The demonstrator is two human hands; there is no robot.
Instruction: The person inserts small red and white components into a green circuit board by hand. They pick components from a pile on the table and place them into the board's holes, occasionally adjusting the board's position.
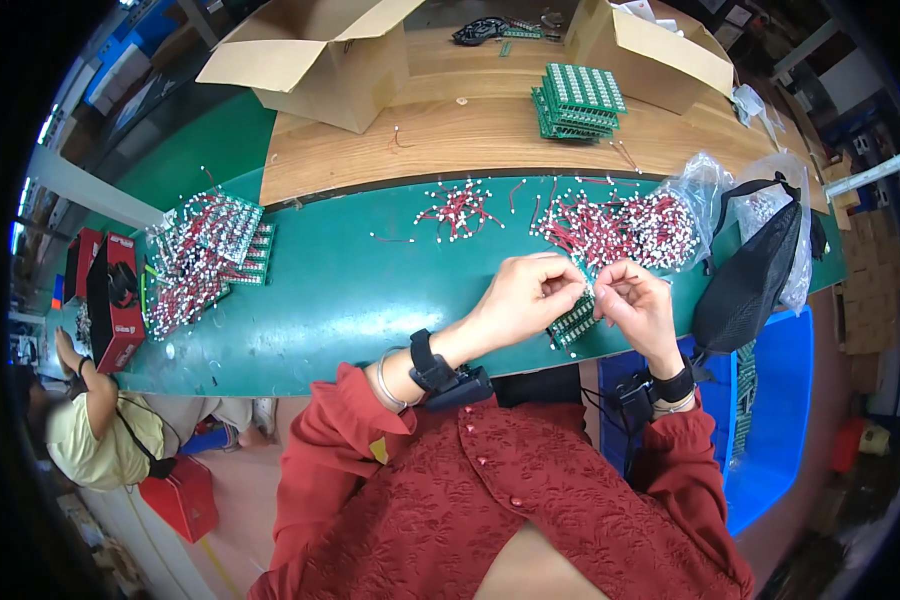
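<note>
Circuit board (573,322), small, green and rectangular, is held just above the near edge of the surface (350,290), between both hands. Left hand (525,295) is curled almost closed, fingertips pinched over the board's upper edge. Right hand (638,305) is likewise nearly closed, thumb and forefinger pinched on a small white connector with red leads (592,288) at the board's top; whether that piece is already seated on the board cannot be told. Both wrists carry dark straps.

Loose pile of red-wired white connectors (615,228) lies just beyond the hands, spilling from a clear plastic bag (705,190) toward the right end of the green surface. A smaller scatter of the same connectors (458,212) lies further left along the far edge. Finished boards with wires attached (202,255) are heaped at the left end, well apart from the hands. A black mesh bag (755,275) rests at the right end, near the right hand.

On the wooden section behind, a stack of green boards (578,102) sits between two open cardboard boxes (315,55). A blue bin (775,420) stands below the right end. Another person (95,420) sits low at the left, off the surface.
</note>
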